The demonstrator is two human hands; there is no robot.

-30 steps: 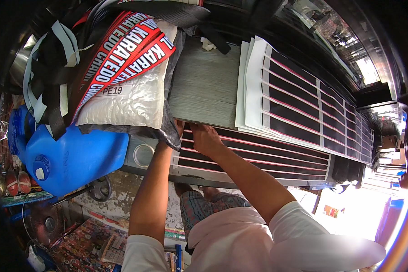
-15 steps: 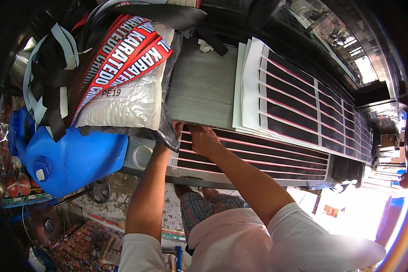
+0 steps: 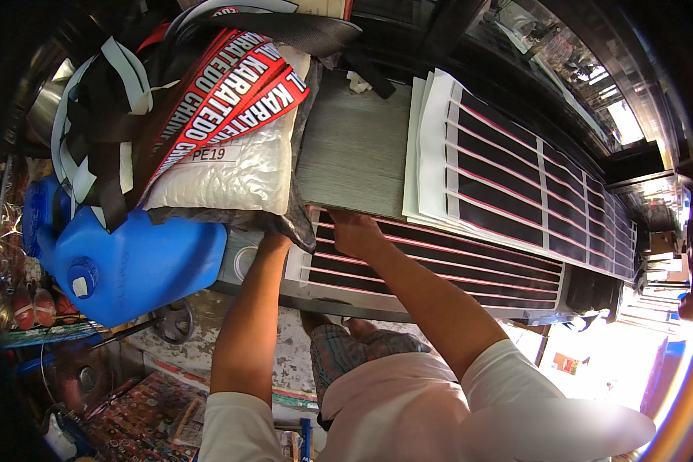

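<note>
A printed sheet point(image 3: 408, 266) with long black strips and thin red and white lines lies on the bench in front of me. Above its far edge sits a flat grey board point(image 3: 354, 146). My right hand point(image 3: 356, 233) is at the board's near edge, over the sheet, with its fingertips hidden under that edge. My left hand point(image 3: 279, 243) reaches beneath the dark plastic edge of a bulging white bag point(image 3: 231, 185); its fingers are out of sight. Red straps point(image 3: 239, 100) with white lettering drape over the bag.
More striped printed sheets point(image 3: 508, 169) are stacked to the right of the board. A blue jerrycan point(image 3: 138, 262) stands at the left, below black and pale straps point(image 3: 100, 138). The grey bench edge point(image 3: 346, 300) runs before my body. Dark framed glass point(image 3: 562, 69) rises behind.
My left hand has slid left under the bag's dark edge, so its fingers no longer show. My right hand stays at the board's edge. The whole view has shifted slightly.
</note>
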